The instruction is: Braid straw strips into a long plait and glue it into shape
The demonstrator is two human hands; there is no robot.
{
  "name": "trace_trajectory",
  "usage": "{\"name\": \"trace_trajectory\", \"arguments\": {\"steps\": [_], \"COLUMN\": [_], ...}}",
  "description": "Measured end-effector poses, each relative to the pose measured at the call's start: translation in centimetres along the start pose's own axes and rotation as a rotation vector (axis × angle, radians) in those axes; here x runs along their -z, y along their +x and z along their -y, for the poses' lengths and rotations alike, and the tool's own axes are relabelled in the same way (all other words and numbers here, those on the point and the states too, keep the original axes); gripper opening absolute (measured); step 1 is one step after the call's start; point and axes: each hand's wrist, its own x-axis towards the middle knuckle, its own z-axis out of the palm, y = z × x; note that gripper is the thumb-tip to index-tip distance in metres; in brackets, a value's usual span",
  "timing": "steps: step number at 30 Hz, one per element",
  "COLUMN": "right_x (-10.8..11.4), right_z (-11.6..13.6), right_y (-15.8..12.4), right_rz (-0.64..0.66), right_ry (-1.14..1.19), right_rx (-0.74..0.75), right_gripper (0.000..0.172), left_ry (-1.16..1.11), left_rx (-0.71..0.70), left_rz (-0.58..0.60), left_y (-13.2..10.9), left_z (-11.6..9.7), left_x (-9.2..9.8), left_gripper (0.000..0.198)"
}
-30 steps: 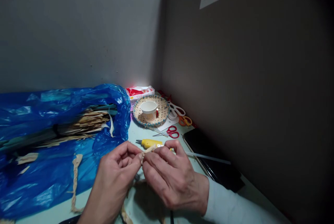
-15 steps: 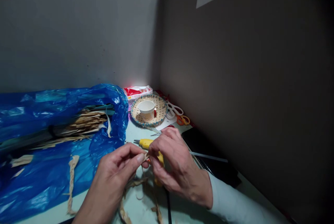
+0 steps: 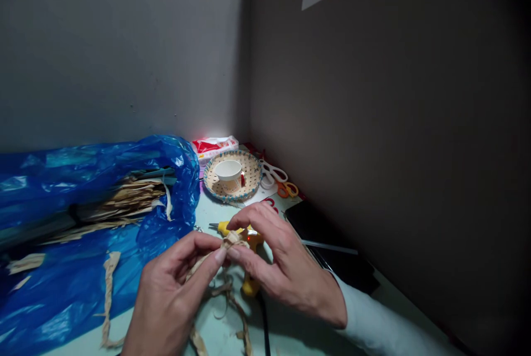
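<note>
My left hand (image 3: 176, 278) pinches a pale, folded piece of dried plant fibre (image 3: 232, 240) between thumb and forefinger. My right hand (image 3: 282, 262) is curled around the other side of this piece, its thumb against the lower edge and its forefinger arched over the top. Right behind them lies a yellow glue gun (image 3: 250, 285), its nozzle to the left and a small red light glowing on its body; my right hand partly hides it. Below my hands, twisted fibre braids (image 3: 244, 325) lie on the pale green table (image 3: 218, 306).
A blue plastic bag (image 3: 74, 289) holds a bundle of dried fibre strips (image 3: 136, 195) on the left. One loose braid (image 3: 108, 289) crosses its edge. Behind are a woven tray (image 3: 252, 179) with a paper cup (image 3: 228, 171), white scissors (image 3: 274, 172) and orange scissors (image 3: 287, 189). Walls bound the table.
My right hand has opened out and turned, its forefinger lifting, so more of the fibre piece shows. The left hand keeps its pinch. The view has shifted slightly right.
</note>
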Motion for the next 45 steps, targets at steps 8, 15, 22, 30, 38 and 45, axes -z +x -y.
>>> {"name": "trace_trajectory", "arguments": {"steps": [8, 15, 22, 30, 38, 45], "right_x": [-0.4, 0.3, 0.7, 1.0, 1.4, 1.5], "right_z": [0.0, -0.5, -0.8, -1.7, -1.3, -1.4], "right_y": [-0.3, 0.3, 0.3, 0.4, 0.6, 0.5], "right_rz": [0.091, 0.206, 0.238, 0.293, 0.269, 0.262], "right_ry": [0.127, 0.457, 0.579, 0.850, 0.643, 0.684], "right_rx": [-0.085, -0.335, -0.354, -0.417, -0.330, -0.366], "right_gripper": [0.010, 0.019, 0.023, 0.034, 0.027, 0.018], "left_ry": [0.004, -0.214, -0.197, -0.365, -0.256, -0.199], "left_rx": [-0.022, 0.108, 0.000, 0.050, 0.107, 0.048], "left_rz": [0.018, 0.089, -0.069, 0.113, 0.085, 0.001], "left_y": [0.2, 0.6, 0.0, 0.0, 0.0, -0.1], "left_z": [0.6, 1.7, 1.3, 0.5, 0.5, 0.4], "left_x": [0.4, -0.2, -0.7, -0.3, -0.3, -0.7], "left_gripper": [0.022, 0.020, 0.022, 0.016, 0.023, 0.032]}}
